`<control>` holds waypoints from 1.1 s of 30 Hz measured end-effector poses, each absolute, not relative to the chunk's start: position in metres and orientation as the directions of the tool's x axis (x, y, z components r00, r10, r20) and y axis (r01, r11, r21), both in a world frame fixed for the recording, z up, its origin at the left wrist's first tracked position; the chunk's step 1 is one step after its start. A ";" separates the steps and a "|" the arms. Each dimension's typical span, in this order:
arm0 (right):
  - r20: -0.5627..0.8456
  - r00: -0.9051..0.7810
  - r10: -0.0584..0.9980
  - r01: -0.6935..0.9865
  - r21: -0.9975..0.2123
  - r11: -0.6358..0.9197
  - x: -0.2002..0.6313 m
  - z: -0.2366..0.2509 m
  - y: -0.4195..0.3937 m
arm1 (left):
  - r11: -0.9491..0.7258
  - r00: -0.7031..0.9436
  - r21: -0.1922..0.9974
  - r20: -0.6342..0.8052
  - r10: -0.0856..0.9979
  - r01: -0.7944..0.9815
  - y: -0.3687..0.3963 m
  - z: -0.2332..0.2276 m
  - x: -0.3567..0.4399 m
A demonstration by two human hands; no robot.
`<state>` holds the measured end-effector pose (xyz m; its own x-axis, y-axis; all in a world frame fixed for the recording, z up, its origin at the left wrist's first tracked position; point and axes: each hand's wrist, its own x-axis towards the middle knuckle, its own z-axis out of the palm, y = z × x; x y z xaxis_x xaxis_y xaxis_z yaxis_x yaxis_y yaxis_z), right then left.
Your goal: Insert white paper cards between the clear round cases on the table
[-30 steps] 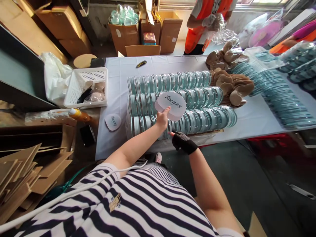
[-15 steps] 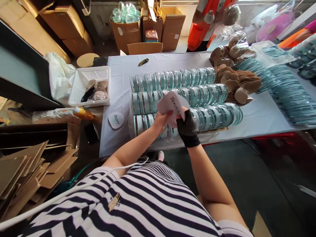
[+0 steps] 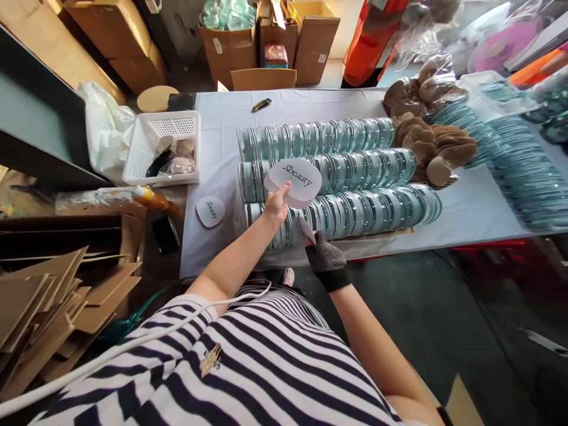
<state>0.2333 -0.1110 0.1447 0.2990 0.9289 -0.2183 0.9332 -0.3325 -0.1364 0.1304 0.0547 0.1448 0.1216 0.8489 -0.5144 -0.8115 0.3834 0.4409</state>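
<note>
My bare left hand (image 3: pixel 277 204) pinches a white rounded card (image 3: pixel 295 177) printed "beauty", thumb on top, above the rows of discs. Whether it is one card or a thin stack I cannot tell. My right hand (image 3: pixel 326 257), in a dark fingerless glove, grips another pale card (image 3: pixel 306 228), seen nearly edge-on. That card's tip is at the front row of clear, shiny-rimmed discs (image 3: pixel 373 210); I cannot tell if it sits between two of them. Behind are a middle row (image 3: pixel 364 168) and a back row (image 3: pixel 319 139). Another "beauty" card (image 3: pixel 210 212) lies flat at the left.
On the white-covered table (image 3: pixel 219 142) are a white basket (image 3: pixel 198 148) with brown pieces, a yellow-black cutter (image 3: pixel 261 105), brown oval pieces (image 3: pixel 452 145) and stacked clear discs (image 3: pixel 528 171). A person in orange (image 3: pixel 366 47) stands across the table. Cardboard sheets (image 3: pixel 66 313) lie lower left.
My hands have moved apart. The left keeps the printed card, now flatter and facing up; the right has come down and nearer to me with a separate card at the front row.
</note>
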 end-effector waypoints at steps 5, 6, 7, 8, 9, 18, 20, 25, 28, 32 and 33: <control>-0.124 0.301 0.946 0.935 -0.158 -0.318 0.237 0.146 -0.099 | 0.369 0.103 0.427 -0.528 0.843 -0.826 0.055 0.146 0.128; -0.109 0.294 0.950 0.938 -0.156 -0.308 0.238 0.146 -0.102 | 0.371 0.101 0.425 -0.535 0.839 -0.826 0.055 0.146 0.127; -0.100 0.290 0.952 0.941 -0.154 -0.303 0.240 0.147 -0.104 | 0.374 0.101 0.424 -0.541 0.835 -0.824 0.055 0.146 0.126; -0.097 0.285 0.954 0.942 -0.154 -0.297 0.240 0.147 -0.104 | 0.378 0.102 0.424 -0.544 0.833 -0.823 0.055 0.145 0.125; -0.102 0.280 0.954 0.943 -0.156 -0.294 0.240 0.147 -0.101 | 0.382 0.106 0.424 -0.545 0.832 -0.821 0.056 0.144 0.124; -0.286 0.210 0.935 0.960 -0.123 -0.253 0.227 0.128 -0.062 | 0.369 0.098 0.432 -0.532 0.841 -0.823 0.059 0.137 0.123; -0.324 0.209 0.923 0.938 -0.201 -0.284 0.226 0.122 -0.064 | 0.367 0.096 0.438 -0.528 0.844 -0.820 0.057 0.137 0.124; -0.477 0.075 0.876 0.577 -0.695 -0.428 0.228 0.114 -0.073 | 0.301 0.040 0.510 -0.460 0.887 -0.806 0.049 0.132 0.127; -0.485 -0.008 0.875 0.487 -0.766 -0.420 0.235 0.121 -0.070 | 0.238 -0.011 0.599 -0.381 0.925 -0.764 0.047 0.126 0.132; -0.237 0.210 0.948 0.695 -0.646 -0.315 0.264 0.147 -0.047 | 0.212 -0.027 0.660 -0.333 0.943 -0.721 0.046 0.126 0.137; -0.106 0.275 0.956 0.718 -0.638 -0.277 0.272 0.155 -0.039 | 0.216 -0.014 0.665 -0.323 0.946 -0.715 0.044 0.128 0.137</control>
